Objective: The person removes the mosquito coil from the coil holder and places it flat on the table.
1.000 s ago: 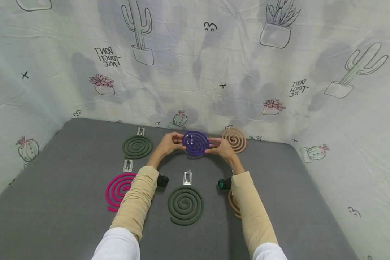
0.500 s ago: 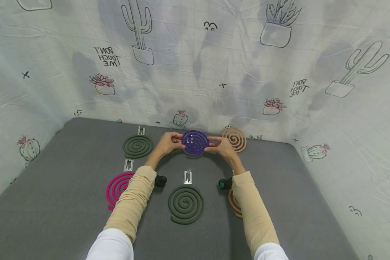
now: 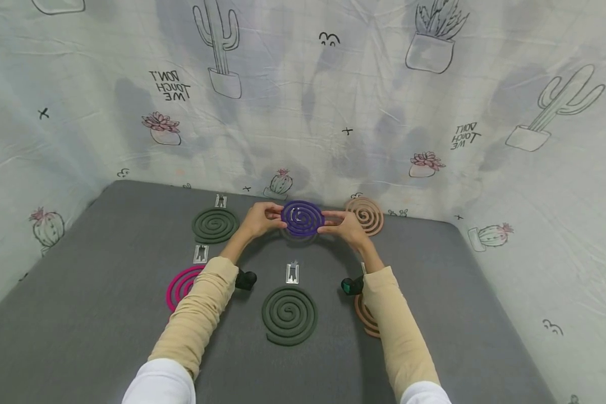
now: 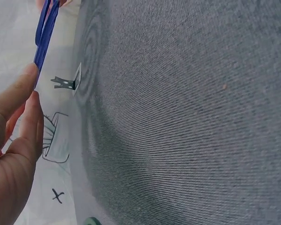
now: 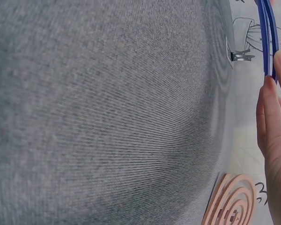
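Note:
A blue-purple mosquito coil (image 3: 303,218) is held flat above the back of the table, its shadow falling just below it. My left hand (image 3: 260,219) pinches the left edge between thumb and fingers, and my right hand (image 3: 347,228) pinches the right edge. Through the rings shows a metal coil stand (image 3: 295,214). Seen edge-on in the left wrist view, the blue coil (image 4: 46,40) is apart from the table, and the upright prongs of the stand (image 4: 64,83) rise beyond it. In the right wrist view the fingertips grip the coil's edge (image 5: 267,42).
Green coils (image 3: 215,225) (image 3: 289,315) lie at back left and front middle. A pink coil (image 3: 182,287) and a brown coil (image 3: 366,317) are partly under the forearms. Another tan coil (image 3: 366,216) lies behind the right hand. Metal stands (image 3: 200,253) (image 3: 292,273) sit between them on the grey table.
The left forearm has swung outward to the left and covers more of the pink coil. Both hands keep their pinch on the blue-purple coil, which has hardly shifted.

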`<move>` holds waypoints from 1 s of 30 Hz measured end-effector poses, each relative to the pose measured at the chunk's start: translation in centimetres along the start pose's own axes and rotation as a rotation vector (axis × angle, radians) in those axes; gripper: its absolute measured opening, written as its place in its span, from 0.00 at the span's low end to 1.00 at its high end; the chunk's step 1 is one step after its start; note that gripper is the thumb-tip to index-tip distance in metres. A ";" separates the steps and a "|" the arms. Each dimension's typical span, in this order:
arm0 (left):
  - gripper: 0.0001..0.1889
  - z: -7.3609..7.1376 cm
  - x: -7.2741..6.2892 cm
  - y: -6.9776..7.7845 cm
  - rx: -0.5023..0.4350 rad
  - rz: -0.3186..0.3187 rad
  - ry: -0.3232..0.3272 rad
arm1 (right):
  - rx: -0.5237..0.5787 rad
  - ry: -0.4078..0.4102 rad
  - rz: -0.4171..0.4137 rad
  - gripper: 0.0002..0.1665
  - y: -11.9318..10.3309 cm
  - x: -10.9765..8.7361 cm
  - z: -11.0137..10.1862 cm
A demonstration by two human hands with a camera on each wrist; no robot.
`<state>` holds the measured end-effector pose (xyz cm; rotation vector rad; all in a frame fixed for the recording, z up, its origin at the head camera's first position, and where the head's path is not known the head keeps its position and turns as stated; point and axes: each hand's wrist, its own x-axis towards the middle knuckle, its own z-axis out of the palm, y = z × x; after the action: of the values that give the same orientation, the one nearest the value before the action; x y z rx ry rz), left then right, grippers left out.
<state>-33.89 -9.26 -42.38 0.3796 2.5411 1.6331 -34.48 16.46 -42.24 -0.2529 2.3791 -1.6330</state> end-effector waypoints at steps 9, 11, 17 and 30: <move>0.25 0.3 -0.6 0.0 -0.025 -0.026 -0.002 | 0.000 -0.005 0.000 0.32 0.1 -0.4 -0.1; 0.25 0.3 -0.8 0.0 -0.030 -0.037 -0.008 | -0.004 -0.002 0.007 0.32 0.2 -0.5 0.0; 0.25 0.4 -1.3 0.0 -0.033 -0.054 -0.010 | 0.001 0.004 0.016 0.33 0.3 -0.6 0.3; 0.25 0.4 -2.0 -0.1 -0.045 -0.062 -0.020 | 0.027 0.004 0.031 0.32 0.7 -1.2 0.9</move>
<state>-31.86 -9.50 -42.70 0.3076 2.4713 1.6530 -33.12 16.27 -43.08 -0.2075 2.3500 -1.6524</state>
